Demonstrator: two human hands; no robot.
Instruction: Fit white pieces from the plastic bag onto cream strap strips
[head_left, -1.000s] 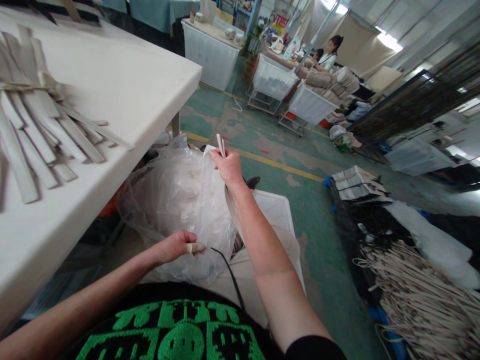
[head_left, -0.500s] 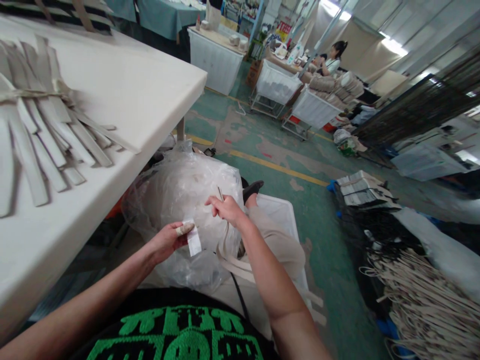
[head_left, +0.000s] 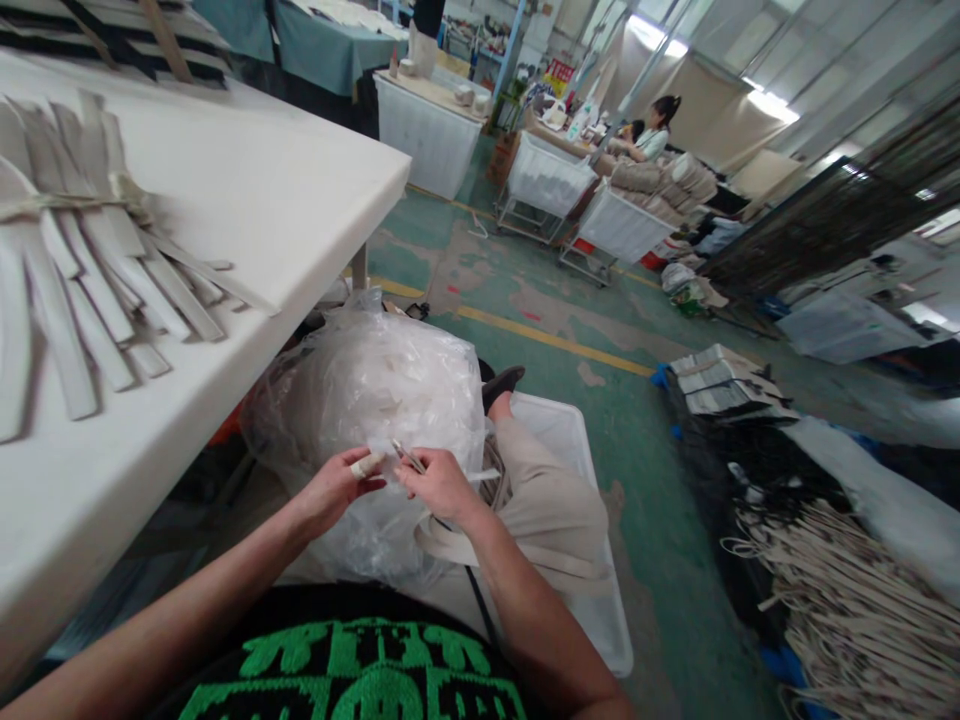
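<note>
My left hand (head_left: 341, 490), with pale tape wound around one finger, is held over the plastic bag; its fingers are apart and I see nothing in them. Close on its right, my right hand (head_left: 439, 485) is closed around small metal snips (head_left: 409, 458), whose tips point up and left towards the left fingers. Beneath both hands bulges a clear plastic bag (head_left: 397, 375) with pale contents I cannot make out. A beige strap (head_left: 442, 543) curves below the right wrist and over my lap. A narrow whitish strip (head_left: 484, 475) shows just right of the right hand.
On the left stands a white table (head_left: 315, 170) bearing a tied bundle of pale strips (head_left: 112, 260). A white plastic bin (head_left: 562, 420) is beside my leg. To the right lies a heap of beige straps (head_left: 862, 610). A co-worker (head_left: 654, 135) sits far back behind wheeled carts (head_left: 547, 175).
The white label has left my left hand's fingers. My right hand, with the snips, has moved down and left, close to the left hand.
</note>
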